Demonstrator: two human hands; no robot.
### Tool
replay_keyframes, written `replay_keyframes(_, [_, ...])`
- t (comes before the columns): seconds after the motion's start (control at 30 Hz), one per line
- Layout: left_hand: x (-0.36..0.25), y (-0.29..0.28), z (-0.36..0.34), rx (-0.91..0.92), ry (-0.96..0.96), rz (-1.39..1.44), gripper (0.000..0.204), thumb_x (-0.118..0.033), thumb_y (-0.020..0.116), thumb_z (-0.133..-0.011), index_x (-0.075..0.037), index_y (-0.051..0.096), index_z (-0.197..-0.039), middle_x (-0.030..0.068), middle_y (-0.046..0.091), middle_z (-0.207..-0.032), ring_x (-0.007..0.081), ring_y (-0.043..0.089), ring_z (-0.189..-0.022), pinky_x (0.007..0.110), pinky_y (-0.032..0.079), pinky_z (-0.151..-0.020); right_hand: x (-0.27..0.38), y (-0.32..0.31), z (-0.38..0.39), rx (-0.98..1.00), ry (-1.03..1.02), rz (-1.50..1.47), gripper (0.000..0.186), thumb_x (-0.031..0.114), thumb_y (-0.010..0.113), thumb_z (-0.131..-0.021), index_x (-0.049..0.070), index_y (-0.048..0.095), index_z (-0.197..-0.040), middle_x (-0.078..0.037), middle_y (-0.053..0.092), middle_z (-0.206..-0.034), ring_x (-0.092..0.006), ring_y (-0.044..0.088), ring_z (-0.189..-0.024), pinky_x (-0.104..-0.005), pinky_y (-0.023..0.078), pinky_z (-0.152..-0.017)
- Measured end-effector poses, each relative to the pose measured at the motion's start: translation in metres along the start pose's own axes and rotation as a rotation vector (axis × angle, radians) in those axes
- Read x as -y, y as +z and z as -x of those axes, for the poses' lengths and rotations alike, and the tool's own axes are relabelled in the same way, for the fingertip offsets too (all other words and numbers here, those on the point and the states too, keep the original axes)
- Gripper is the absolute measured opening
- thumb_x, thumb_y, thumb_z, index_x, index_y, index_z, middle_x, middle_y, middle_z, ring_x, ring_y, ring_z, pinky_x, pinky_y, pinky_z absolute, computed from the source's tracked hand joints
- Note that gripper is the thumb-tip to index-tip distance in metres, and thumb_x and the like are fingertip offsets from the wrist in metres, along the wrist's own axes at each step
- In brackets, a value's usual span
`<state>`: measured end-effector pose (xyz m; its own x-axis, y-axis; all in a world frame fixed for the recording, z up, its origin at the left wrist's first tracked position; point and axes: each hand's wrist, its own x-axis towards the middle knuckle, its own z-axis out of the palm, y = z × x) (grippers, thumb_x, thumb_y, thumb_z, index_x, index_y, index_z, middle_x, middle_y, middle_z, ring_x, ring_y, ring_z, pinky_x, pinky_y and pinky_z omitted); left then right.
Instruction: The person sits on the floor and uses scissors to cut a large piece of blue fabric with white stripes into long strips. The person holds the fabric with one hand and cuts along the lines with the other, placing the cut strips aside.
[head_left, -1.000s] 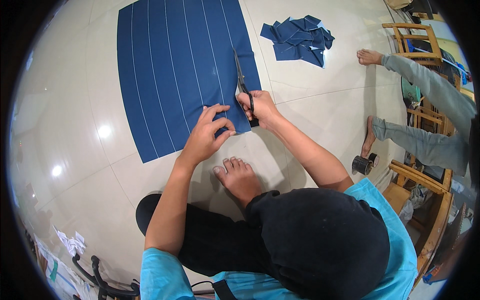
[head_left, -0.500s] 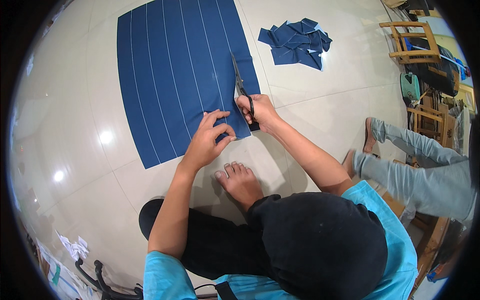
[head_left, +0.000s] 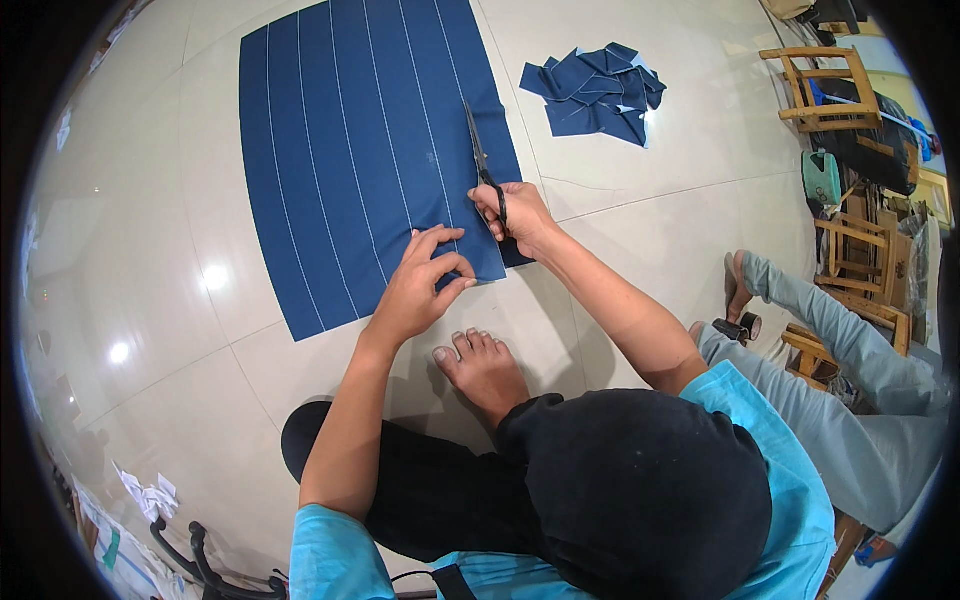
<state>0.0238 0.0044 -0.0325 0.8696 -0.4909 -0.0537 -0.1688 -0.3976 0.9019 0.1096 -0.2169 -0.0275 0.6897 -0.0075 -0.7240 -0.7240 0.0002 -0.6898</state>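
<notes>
Blue cloth (head_left: 340, 150) lies flat on floor (head_left: 630, 310), likely to keep it smooth. Right hand (head_left: 518, 215): fingers wrapped round scissors (head_left: 477, 142) along cloth's right side. Left hand (head_left: 415, 285) at cloth's near edge, probably steadying; pinching or not, can't tell. Blue scraps (head_left: 598, 95) right of cloth, apart from scissors.

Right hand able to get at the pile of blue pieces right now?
Probably not without freeing itself: the right hand grips the scissors, blades at the blue sheet. Otherwise, nothing visible blocks its way to the pile of blue pieces.
</notes>
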Motion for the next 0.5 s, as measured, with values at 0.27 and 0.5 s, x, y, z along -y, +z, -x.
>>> replay_keyframes(0.27, [-0.0003, 0.0002, -0.0007, -0.004, 0.004, -0.002, 0.012, -0.019, 0.081, -0.099, -0.007, 0.079, -0.104, 0.0176, 0.061, -0.156, 0.0414, 0.052, -0.153, 0.066, 0.024, -0.135, -0.0037, -0.0027, -0.0032, 0.021, -0.018, 0.012, 0.027, 0.022, 0.086, -0.094, 0.004, 0.068, -0.085, -0.001, 0.062, -0.070, -0.0084, 0.053, -0.053, -0.0255, 0.041, -0.047])
replay_keyframes(0.5, [0.0002, -0.0004, -0.0008, -0.006, 0.005, -0.008, 0.013, -0.019, 0.081, -0.099, -0.007, 0.079, -0.104, 0.0176, 0.061, -0.156, 0.0418, 0.052, -0.152, 0.066, 0.025, -0.135, -0.0044, -0.0020, -0.0040, 0.029, -0.023, 0.018, 0.026, 0.021, 0.086, -0.094, 0.004, 0.068, -0.086, -0.001, 0.062, -0.070, -0.0083, 0.053, -0.053, -0.0254, 0.041, -0.046])
